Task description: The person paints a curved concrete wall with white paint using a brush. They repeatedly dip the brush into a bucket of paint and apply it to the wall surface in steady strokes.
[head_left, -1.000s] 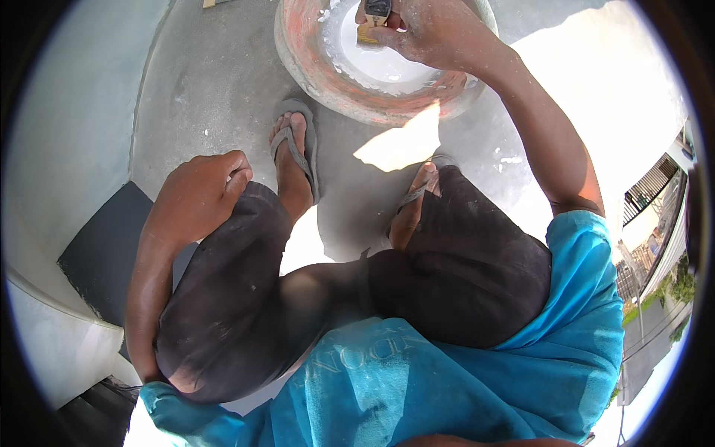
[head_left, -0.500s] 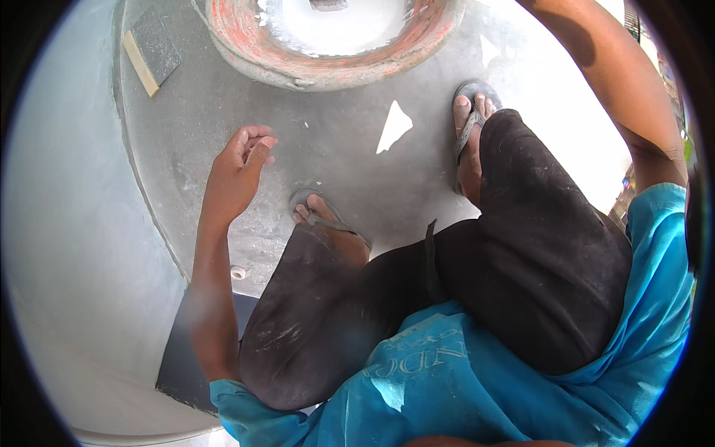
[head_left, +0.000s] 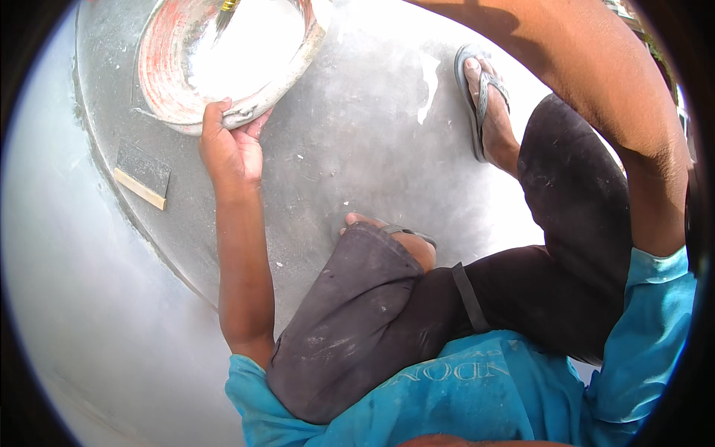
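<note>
My left hand [head_left: 237,145] grips the near rim of a round basin [head_left: 156,74], thumb over the edge and fingers beneath. Red streaks and whitish smears coat the basin's inner wall, and bright white material [head_left: 257,56] fills its middle. A brush [head_left: 223,16] with a yellow band on its handle dips bristles-down into the basin at the top edge of the picture. My right arm [head_left: 551,45] reaches up and across past the top edge, so my right hand is out of the picture. Whether it holds the brush cannot be seen.
A flat dark board [head_left: 143,173] with a pale strip along one edge lies on the grey floor [head_left: 313,179] below the basin. A pale wall [head_left: 52,283] curves along the left. My sandalled feet [head_left: 488,104] stand on the floor, bright sunlight falling near the right one.
My left hand has gone from hanging free to holding the basin's rim. The view has shifted, the basin now appears farther left, and more of the brush shows.
</note>
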### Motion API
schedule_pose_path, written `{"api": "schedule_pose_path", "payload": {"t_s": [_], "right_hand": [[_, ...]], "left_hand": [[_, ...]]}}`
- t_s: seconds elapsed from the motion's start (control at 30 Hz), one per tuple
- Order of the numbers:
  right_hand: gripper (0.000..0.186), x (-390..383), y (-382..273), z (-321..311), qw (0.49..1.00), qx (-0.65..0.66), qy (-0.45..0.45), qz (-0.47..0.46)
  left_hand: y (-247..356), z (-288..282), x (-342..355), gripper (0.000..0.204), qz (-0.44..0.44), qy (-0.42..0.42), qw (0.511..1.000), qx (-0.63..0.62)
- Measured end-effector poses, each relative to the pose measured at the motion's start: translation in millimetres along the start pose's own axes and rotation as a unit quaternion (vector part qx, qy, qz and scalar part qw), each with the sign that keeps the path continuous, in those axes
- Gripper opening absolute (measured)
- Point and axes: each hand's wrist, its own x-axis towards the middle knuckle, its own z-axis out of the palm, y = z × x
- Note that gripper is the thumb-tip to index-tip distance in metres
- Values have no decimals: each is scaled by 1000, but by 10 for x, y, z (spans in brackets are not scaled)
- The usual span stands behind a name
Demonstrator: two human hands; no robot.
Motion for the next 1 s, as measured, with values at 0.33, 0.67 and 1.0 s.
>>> {"api": "schedule_pose_path", "payload": {"t_s": [0.33,0.67,1.0], "right_hand": [[26,-173,357,198,958,272,-59,66],[18,-259,376,269,941,279,-146,122],[32,-308,280,227,943,146,-253,163]], "left_hand": [[5,-626,-222,55,-60,101,993,29],[-48,-612,-936,71,-71,81,970,218],[-1479,-1900,-3793,40,-182,424,825,327]]}}
